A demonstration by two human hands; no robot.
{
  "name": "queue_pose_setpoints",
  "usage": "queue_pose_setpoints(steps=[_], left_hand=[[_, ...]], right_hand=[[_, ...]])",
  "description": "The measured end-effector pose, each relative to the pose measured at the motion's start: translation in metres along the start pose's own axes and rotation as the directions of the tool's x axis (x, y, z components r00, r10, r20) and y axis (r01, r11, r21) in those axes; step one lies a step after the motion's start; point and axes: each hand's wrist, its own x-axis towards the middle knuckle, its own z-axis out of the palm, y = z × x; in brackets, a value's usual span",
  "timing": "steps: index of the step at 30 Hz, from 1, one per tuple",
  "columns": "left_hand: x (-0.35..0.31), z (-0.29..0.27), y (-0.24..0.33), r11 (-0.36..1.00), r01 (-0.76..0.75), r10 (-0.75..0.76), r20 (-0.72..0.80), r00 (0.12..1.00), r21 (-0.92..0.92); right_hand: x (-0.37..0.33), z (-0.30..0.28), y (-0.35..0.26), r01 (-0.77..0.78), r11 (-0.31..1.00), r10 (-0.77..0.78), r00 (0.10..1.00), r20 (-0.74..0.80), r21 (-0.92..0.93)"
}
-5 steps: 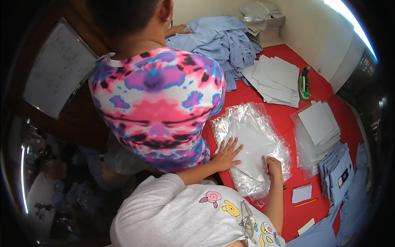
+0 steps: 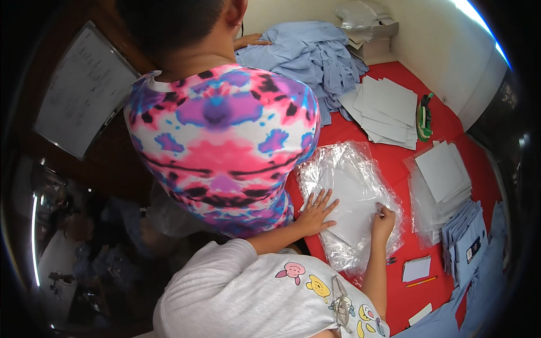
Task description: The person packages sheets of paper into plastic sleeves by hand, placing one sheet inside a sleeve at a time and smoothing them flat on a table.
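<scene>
A stack of clear plastic bags point(image 2: 369, 163) lies on the red table, with white sheets point(image 2: 352, 197) showing inside or beneath the film. My left hand point(image 2: 318, 215) rests flat on the left side of the stack, fingers spread. Toward the stack's right side, my right hand point(image 2: 383, 224) is closed in a pinch, fingertips at the film of a plastic bag. Just what lies between those fingertips is small and partly hidden by the hand.
Another person point(image 2: 220, 152) stands close on my left, one hand at a heap of light blue garments point(image 2: 304, 50). White sheets point(image 2: 389, 107), a green tape dispenser point(image 2: 424, 117), bagged sheets point(image 2: 442, 174), folded blue garments point(image 2: 465, 242), a notepad point(image 2: 416, 268) and a pencil point(image 2: 421, 281) lie around.
My right hand has shifted slightly right and away from me over the bags, its fingers turned more forward. My left hand stays flat in place. The whole view has moved a little.
</scene>
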Motion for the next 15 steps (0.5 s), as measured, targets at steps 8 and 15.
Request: queue_pose_setpoints(steps=[8,15], left_hand=[[-0.004,0.005,0.008,0.999,-0.016,0.019,-0.067,0.998,0.045],[-0.008,0.013,0.026,0.998,0.005,0.000,-0.082,0.997,0.070]], right_hand=[[-0.006,-0.015,0.006,-0.323,0.923,0.271,0.931,0.243,0.210],[-0.010,-0.070,0.014,-0.177,0.980,0.143,0.943,0.300,0.090]])
